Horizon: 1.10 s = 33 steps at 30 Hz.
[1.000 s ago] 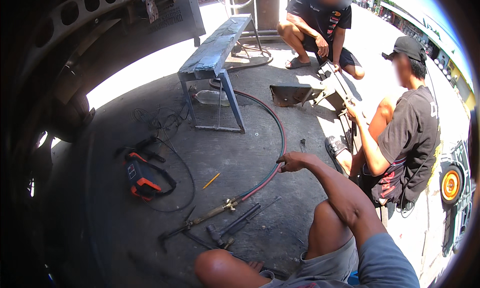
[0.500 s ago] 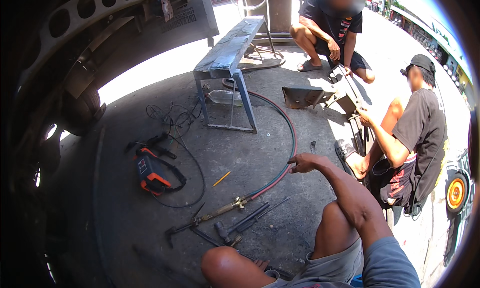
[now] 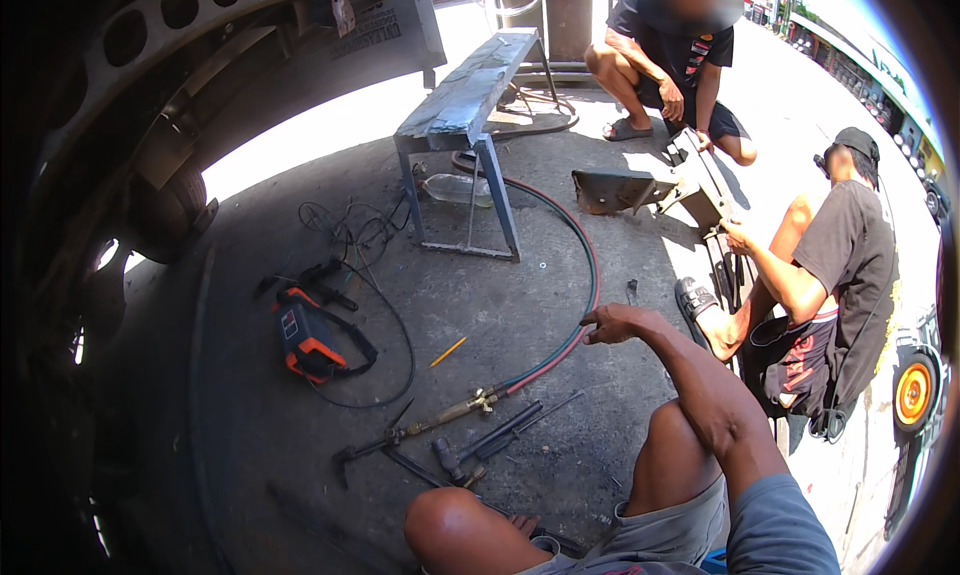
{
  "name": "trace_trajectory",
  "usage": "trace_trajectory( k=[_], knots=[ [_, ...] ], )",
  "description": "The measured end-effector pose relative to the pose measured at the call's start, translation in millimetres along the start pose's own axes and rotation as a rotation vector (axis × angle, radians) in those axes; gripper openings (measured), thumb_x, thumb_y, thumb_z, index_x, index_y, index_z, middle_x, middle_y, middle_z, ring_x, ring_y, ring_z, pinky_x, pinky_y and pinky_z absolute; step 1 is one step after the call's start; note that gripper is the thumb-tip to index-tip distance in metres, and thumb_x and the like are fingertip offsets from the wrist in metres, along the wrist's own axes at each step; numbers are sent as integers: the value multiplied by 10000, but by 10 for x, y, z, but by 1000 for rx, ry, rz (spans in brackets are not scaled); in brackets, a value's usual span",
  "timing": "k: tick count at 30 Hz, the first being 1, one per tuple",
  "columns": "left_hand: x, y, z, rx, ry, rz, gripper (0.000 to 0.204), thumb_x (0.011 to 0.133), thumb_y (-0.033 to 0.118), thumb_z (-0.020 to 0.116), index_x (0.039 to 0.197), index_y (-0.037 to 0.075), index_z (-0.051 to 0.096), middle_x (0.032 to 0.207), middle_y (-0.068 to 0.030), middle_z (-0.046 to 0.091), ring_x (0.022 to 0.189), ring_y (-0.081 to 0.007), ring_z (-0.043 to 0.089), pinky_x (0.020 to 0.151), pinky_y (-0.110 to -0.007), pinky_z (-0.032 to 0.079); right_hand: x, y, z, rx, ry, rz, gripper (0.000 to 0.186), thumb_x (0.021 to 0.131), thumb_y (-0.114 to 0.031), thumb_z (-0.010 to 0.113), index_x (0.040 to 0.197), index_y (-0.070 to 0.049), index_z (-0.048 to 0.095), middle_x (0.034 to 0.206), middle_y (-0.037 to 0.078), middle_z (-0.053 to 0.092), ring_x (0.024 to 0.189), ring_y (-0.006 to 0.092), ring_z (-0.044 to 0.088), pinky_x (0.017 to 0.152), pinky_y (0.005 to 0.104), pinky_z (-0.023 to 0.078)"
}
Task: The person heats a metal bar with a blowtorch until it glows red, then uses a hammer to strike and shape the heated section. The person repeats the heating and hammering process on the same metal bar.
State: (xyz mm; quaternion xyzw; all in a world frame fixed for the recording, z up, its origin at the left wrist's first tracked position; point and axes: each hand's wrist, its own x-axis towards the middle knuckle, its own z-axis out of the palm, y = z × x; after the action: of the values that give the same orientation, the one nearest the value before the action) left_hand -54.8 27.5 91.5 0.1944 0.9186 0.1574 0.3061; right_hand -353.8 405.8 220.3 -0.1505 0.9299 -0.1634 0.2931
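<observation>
My right hand [image 3: 612,325] hangs in the air past my bent knee, its fingers loosely stretched and holding nothing. In the picture it overlaps the edge of a red and green twin hose [image 3: 585,245]; whether it touches is not clear. My left hand is out of view. On the concrete in front of me lies a cutting torch [image 3: 440,416] with brass fittings, joined to that hose. Beside it are a hammer [image 3: 447,459] and several thin metal rods or bars [image 3: 510,427]. A yellow pencil-like stick [image 3: 449,352] lies farther off.
An orange-and-black welding machine [image 3: 308,335] with cables sits left. Beyond stands a metal bench [image 3: 465,105], a plastic bottle [image 3: 458,189] under it. Two people crouch at the right, their hands on a metal frame [image 3: 700,190]. A truck underside [image 3: 150,105] overhangs the left.
The whole view has shifted slightly, the scene sliding a little to the right. My right hand keeps nearly the same pose. The two people still hold the metal frame.
</observation>
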Motion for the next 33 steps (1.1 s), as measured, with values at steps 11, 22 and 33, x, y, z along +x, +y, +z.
trace_trajectory(
  k=[11, 22, 33],
  knots=[
    [-49, -15, 14, -10, 3, -16, 753, 917, 476, 668, 1512, 67, 455, 1229, -171, 562, 1207, -380, 515, 1005, -542, 433, -22, -81, -45, 47, -50, 51, 691, 972, -469, 664, 1505, -48, 532, 1450, 208, 614, 1360, 370, 568, 1127, 438, 459],
    [-78, -26, 26, -24, 15, -27, 730, 924, 465, 664, 1504, 69, 465, 1225, -173, 566, 1202, -384, 518, 1006, -544, 434, -37, -147, -61, 13, -48, 57, 682, 978, -478, 649, 1501, -54, 539, 1443, 205, 618, 1355, 366, 571, 1122, 441, 464],
    [-127, -22, 43, -42, 32, -40, 707, 930, 454, 660, 1496, 71, 475, 1221, -176, 570, 1197, -389, 521, 1008, -546, 435, 21, -98, 4, -54, -61, 21, 654, 996, -443, 638, 1516, -62, 526, 1464, 196, 606, 1342, 363, 586, 1122, 448, 463]
  ],
)
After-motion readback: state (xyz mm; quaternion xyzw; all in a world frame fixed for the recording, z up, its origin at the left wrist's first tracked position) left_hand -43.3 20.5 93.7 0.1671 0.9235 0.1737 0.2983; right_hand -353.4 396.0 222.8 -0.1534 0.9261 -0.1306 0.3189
